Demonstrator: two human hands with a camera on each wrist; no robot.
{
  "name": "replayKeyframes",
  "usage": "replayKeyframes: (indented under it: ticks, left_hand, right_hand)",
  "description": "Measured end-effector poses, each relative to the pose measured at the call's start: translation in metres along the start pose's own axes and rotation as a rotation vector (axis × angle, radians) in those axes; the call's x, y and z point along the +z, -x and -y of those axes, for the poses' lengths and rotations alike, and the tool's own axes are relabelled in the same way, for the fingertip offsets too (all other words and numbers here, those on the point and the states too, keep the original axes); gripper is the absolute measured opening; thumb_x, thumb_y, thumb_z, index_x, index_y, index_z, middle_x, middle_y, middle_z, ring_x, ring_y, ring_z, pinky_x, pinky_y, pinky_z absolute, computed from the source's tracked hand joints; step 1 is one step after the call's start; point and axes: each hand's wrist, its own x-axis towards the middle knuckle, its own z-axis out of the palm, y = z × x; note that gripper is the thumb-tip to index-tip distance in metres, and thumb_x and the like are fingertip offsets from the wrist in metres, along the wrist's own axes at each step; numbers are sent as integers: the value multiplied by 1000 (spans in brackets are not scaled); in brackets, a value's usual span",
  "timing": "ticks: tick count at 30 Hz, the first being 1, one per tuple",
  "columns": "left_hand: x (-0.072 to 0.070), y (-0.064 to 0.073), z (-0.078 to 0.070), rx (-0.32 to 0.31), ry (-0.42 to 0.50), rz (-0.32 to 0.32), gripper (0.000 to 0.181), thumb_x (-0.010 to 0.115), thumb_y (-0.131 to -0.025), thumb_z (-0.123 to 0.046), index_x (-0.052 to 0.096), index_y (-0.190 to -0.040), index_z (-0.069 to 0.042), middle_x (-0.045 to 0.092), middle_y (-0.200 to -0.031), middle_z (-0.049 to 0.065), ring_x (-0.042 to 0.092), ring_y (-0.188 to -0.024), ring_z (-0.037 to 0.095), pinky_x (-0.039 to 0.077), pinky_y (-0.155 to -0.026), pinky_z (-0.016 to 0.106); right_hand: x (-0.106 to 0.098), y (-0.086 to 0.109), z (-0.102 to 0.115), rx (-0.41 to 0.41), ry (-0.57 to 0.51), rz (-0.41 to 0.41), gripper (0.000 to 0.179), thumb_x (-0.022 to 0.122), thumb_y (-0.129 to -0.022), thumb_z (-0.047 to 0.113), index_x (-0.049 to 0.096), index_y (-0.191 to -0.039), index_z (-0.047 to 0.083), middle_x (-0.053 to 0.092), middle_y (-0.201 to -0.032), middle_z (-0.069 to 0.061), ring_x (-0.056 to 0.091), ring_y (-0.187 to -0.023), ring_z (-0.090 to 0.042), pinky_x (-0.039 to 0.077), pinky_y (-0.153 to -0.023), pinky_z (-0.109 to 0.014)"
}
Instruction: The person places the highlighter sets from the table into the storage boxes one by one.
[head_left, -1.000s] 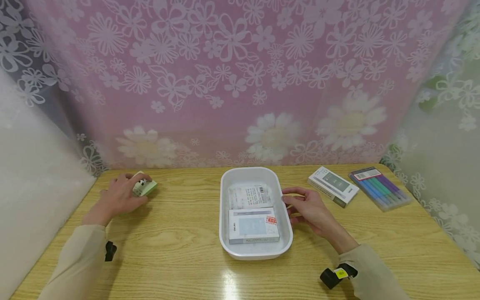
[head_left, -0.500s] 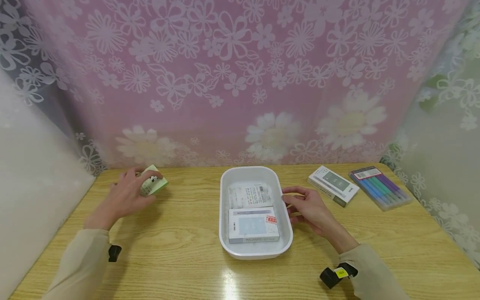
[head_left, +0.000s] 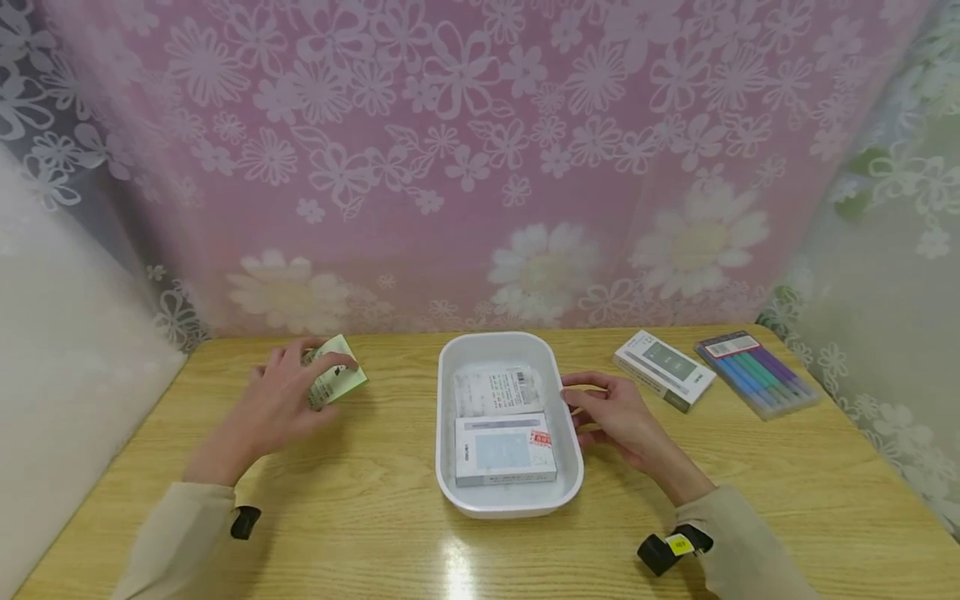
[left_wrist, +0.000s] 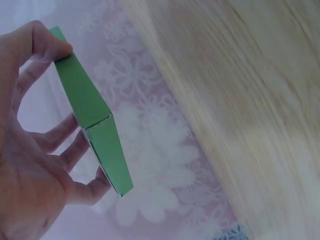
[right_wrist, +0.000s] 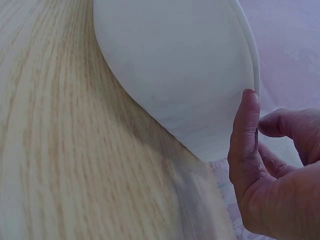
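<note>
White tray (head_left: 513,507) nearest; 2 items inside: a white box (head_left: 502,454) and a printed packet (head_left: 497,392). Right hand (head_left: 615,421) loosely extended, fingers against the tray's outer side. Left hand (head_left: 288,404) pinches a green pack (head_left: 347,382), left of the tray. Beyond: 1 boxed item (head_left: 666,368), 1 pen pack (head_left: 757,373). Judged partway: 2 in, 3 out. Print too small to read; left fingers partly cover the pack's face; sleeves cut off.
</note>
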Motion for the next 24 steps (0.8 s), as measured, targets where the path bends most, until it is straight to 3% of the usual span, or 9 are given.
replayKeyframes:
  ticks: [15,24]
  left_hand:
    - [4,-6,-42,110,18,-6,53,70,-79,-21,60,-126,-42,48,-147,17,50,-124,44,43,-83,62]
    - [2,-10,-61,144,33,-21,54,73,-77,-24,60,-126,-44,48,-149,14,51,-125,41,42,-87,57]
  right_hand:
    - [0,0,0,-7,1,1,50,65,-100,26,53,-143,3,76,-96,-2,69,-73,-14,59,-60,-26]
    - [1,1,1,-1,-3,-5,49,65,-100,24,53,-142,3,76,-95,-2,68,-72,-14,58,-59,-27]
